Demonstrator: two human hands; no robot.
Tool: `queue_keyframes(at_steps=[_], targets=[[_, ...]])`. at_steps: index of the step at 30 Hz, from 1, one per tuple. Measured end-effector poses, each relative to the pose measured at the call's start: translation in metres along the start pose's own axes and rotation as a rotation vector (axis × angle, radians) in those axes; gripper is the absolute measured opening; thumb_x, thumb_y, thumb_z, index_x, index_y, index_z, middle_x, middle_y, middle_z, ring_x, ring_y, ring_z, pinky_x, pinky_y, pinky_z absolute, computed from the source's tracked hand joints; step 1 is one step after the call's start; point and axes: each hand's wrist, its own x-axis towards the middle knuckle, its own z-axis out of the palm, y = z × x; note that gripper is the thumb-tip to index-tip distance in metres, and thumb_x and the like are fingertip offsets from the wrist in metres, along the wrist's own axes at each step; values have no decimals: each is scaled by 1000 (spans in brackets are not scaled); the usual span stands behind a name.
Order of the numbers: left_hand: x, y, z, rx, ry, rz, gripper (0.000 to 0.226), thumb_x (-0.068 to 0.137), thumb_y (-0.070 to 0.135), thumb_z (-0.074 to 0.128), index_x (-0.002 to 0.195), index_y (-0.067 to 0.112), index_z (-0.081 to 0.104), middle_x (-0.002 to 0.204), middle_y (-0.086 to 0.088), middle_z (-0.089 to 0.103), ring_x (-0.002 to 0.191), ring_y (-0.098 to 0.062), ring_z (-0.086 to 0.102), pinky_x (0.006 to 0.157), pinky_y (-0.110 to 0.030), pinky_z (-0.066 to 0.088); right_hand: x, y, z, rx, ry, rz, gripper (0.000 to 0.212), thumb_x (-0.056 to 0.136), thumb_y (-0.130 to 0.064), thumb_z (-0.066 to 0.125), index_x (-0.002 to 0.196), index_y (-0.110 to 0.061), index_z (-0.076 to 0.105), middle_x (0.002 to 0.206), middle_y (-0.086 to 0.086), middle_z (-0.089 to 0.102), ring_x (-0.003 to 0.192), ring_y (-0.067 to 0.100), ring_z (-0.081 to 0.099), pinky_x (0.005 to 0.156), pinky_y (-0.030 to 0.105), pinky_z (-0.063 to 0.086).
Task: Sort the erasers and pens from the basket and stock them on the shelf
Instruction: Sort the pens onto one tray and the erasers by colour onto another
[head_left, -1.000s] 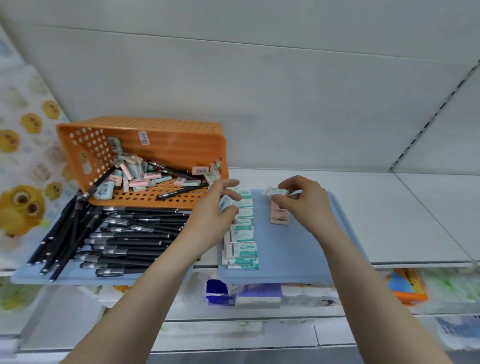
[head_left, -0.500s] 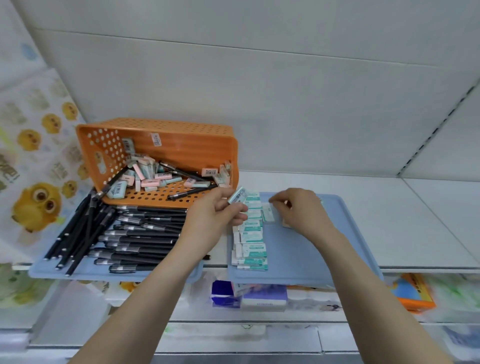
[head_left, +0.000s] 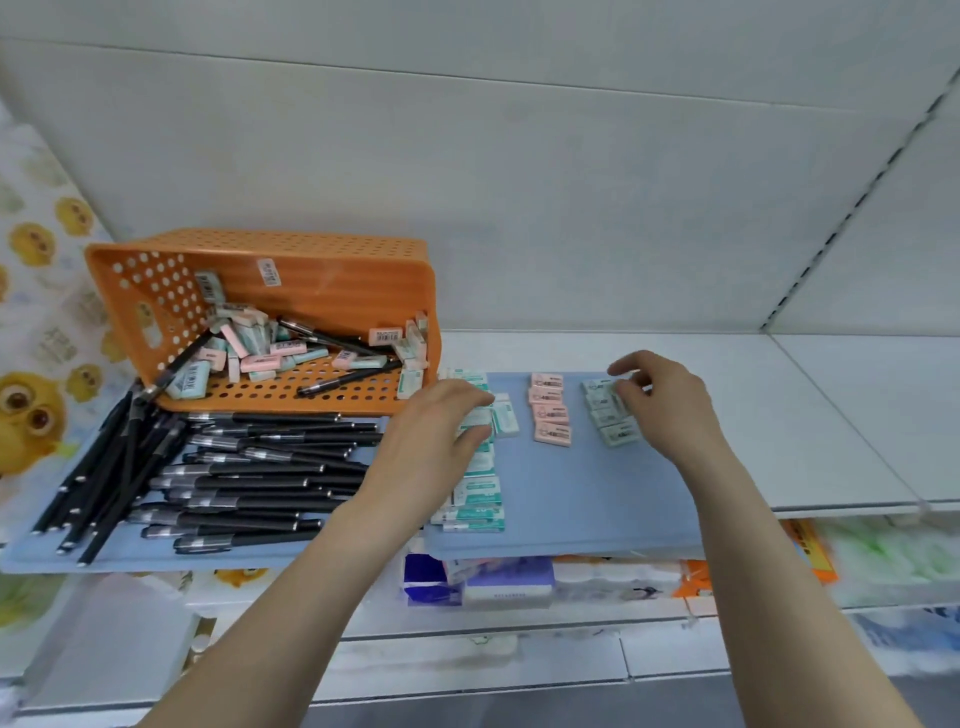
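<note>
On the white shelf (head_left: 727, 395) the orange basket (head_left: 337, 280) lies tipped toward us for easy reach. On the blue tray (head_left: 571, 493), the left hand (head_left: 431, 447) pinches a green eraser (head_left: 475, 417) at the far-left corner. The right hand (head_left: 670, 410) pinches a pale eraser (head_left: 605, 387) by the far edge, apparently so colours sit in separate rows.

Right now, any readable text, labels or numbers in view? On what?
"4B", likely, rest blurred: pink erasers and grey erasers on the blue tray.
Too small to read: barcode sticker on the orange basket.
Blurred: print on the green erasers.
Blurred: print on the box under the shelf.
</note>
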Motion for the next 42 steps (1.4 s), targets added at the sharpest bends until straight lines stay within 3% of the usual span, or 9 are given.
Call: queue_keyframes(at_steps=[7,13,16,20,23,27,33,38,42], targets=[[4,11,17,121,-21,111,33,91,17,65,124,12,64,126,-3,59,129,-23,45,107,-28,30,3,23,-12,44,-55,-58,10,85,-12,69,88,-21,69,85,1,70,70,11,60,67,29,51],[25,38,26,186,-110,142,35,88,8,63,123,11,64,126,-6,59,114,-28,55,93,-37,43,9,27,-6,-136,-247,-238,27,83,-12,71,109,-18,72,106,-2,65,92,16,58,82,28,42],[46,45,35,266,-203,92,37,85,14,63,122,9,60,124,-8,55,112,-30,53,89,-38,43,10,33,-4,-152,-240,-295,28,81,-9,70,107,-19,73,107,1,67,100,20,60,86,30,43],[69,57,50,375,-376,-16,49,79,30,71,117,7,52,115,-12,52,108,-31,53,76,-30,34,19,31,2,-192,-175,-350,34,87,-27,66,121,-23,66,120,0,62,112,24,51,90,28,37],[79,65,62,464,-458,-65,60,79,39,71,123,4,50,119,-15,52,112,-32,51,86,-32,38,22,30,23,-318,-241,-387,53,92,-40,46,138,-16,52,145,10,46,134,32,39,111,38,31],[87,63,72,424,-501,-152,60,79,40,71,125,5,52,122,-16,51,114,-33,49,91,-36,43,15,41,45,-377,-257,-397,48,104,-26,35,147,-4,37,158,13,27,147,33,18,122,39,13],[87,70,81,355,-482,-158,56,80,39,71,121,5,54,122,-16,53,114,-33,50,89,-32,40,19,55,34,-349,-200,-380,45,105,-23,35,145,-4,37,157,11,27,146,31,17,121,34,10],[78,69,71,305,-436,-154,53,81,41,71,119,9,55,120,-12,54,113,-31,50,86,-32,37,21,41,23,-280,-122,-418,39,103,-20,39,138,-6,49,141,10,49,132,28,41,111,34,31],[52,57,28,205,-98,-56,37,89,33,63,123,18,59,122,-1,58,112,-25,51,90,-32,39,21,8,12,-178,85,-429,34,94,-6,50,125,-12,63,125,7,62,114,29,56,90,33,42]])
